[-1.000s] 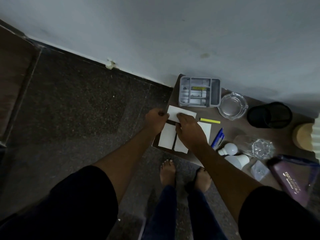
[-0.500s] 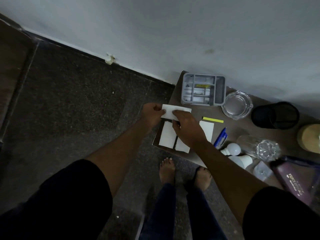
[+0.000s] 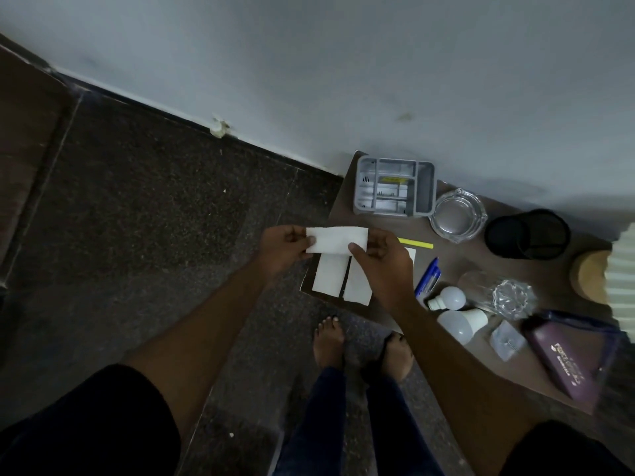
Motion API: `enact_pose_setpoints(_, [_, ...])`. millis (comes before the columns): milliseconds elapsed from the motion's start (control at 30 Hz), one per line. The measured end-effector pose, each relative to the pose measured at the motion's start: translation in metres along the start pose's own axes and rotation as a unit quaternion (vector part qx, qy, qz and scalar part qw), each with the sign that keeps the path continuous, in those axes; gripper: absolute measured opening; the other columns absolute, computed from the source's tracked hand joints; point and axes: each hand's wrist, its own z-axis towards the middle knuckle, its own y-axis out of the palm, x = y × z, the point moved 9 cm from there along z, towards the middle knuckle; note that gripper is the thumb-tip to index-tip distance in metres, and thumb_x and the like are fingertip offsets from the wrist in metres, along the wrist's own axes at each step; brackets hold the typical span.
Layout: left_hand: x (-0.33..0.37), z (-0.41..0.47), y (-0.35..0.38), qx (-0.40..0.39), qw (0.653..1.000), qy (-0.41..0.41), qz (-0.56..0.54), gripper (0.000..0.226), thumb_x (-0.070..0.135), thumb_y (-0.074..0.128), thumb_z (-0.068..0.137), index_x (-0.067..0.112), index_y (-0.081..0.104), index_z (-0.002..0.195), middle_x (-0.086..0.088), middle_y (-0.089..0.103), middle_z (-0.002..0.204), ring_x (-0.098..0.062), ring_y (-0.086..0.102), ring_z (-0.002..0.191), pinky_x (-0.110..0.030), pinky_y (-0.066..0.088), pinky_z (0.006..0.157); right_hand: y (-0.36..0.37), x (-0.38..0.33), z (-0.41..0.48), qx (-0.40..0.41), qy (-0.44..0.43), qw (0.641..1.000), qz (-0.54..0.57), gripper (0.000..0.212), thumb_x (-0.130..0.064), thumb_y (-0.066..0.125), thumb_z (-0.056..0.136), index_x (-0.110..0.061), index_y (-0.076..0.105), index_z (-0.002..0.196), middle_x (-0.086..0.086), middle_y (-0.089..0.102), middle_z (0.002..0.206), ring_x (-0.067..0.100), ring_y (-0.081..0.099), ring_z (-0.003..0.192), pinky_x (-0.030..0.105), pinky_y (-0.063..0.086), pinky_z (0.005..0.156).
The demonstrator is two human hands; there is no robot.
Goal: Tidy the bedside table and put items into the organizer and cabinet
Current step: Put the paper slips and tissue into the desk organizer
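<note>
Over the brown surface, my left hand and right hand each pinch one end of the paper, lying left-right; the organizer sits beyond, nearer my right.

White paper slip lifted
Pinching its ends, the left hand and right hand raised it off the table

My right hand hides part of the slips. The lamp runs off the right edge. The pouch lettering is too blurred to read.
</note>
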Motion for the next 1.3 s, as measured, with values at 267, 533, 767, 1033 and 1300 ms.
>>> enact_pose_setpoints(267, [0.004, -0.033, 0.027, -0.021, 0.982, -0.029, -0.188, 0.018, 0.006, 0.072, 0.089, 0.003, 0.071, 0.107, -0.015, 0.074, 0.112, -0.023, 0.074, 0.099, -0.033, 0.063, 0.079, -0.001, 0.006, -0.014, -0.080, 0.145, 0.947, 0.274, 0.030, -0.027, 0.082, 0.082, -0.011, 0.071, 0.105, 0.005, 0.078, 0.101, 0.023, 0.075, 0.098, 0.043, 0.060, 0.090])
enact_pose_setpoints(533, [0.020, -0.070, 0.092, -0.052, 0.925, -0.069, -0.369, 0.014, 0.004, 0.068, 0.091, 0.005, 0.071, 0.105, -0.012, 0.078, 0.102, -0.020, 0.077, 0.087, -0.028, 0.063, 0.072, -0.036, -0.038, -0.020, -0.047, 0.103, 0.919, 0.377, 0.031, -0.016, 0.080, 0.084, -0.004, 0.071, 0.112, 0.011, 0.077, 0.106, 0.026, 0.074, 0.097, 0.037, 0.062, 0.079])
enact_pose_setpoints(767, [0.031, -0.081, 0.115, -0.057, 0.936, -0.048, -0.345, 0.016, 0.013, 0.073, 0.089, 0.014, 0.072, 0.106, -0.011, 0.077, 0.107, -0.024, 0.075, 0.096, -0.032, 0.059, 0.075, -0.071, -0.050, -0.006, -0.035, 0.044, 0.961, 0.271, 0.022, -0.010, 0.075, 0.087, -0.013, 0.072, 0.110, 0.006, 0.077, 0.106, 0.017, 0.076, 0.092, 0.030, 0.062, 0.068])
enact_pose_setpoints(1033, [0.105, -0.068, 0.103, -0.063, 0.989, 0.121, -0.065, 0.027, 0.018, 0.072, 0.091, 0.015, 0.071, 0.118, -0.003, 0.074, 0.115, -0.016, 0.072, 0.104, -0.019, 0.059, 0.073, -0.096, -0.081, 0.009, -0.091, -0.060, 0.992, 0.066, 0.036, -0.010, 0.071, 0.091, -0.002, 0.064, 0.126, 0.008, 0.072, 0.113, 0.023, 0.072, 0.102, 0.042, 0.062, 0.084])
enact_pose_setpoints(1300, [0.165, -0.036, 0.115, -0.072, 0.978, 0.194, -0.017, 0.012, 0.013, 0.072, 0.091, 0.009, 0.075, 0.102, -0.004, 0.079, 0.098, -0.018, 0.077, 0.087, -0.033, 0.064, 0.075, -0.115, -0.121, 0.044, -0.069, -0.131, 0.989, -0.005, 0.028, -0.016, 0.076, 0.088, -0.001, 0.072, 0.111, 0.017, 0.075, 0.109, 0.024, 0.075, 0.094, 0.043, 0.062, 0.082])
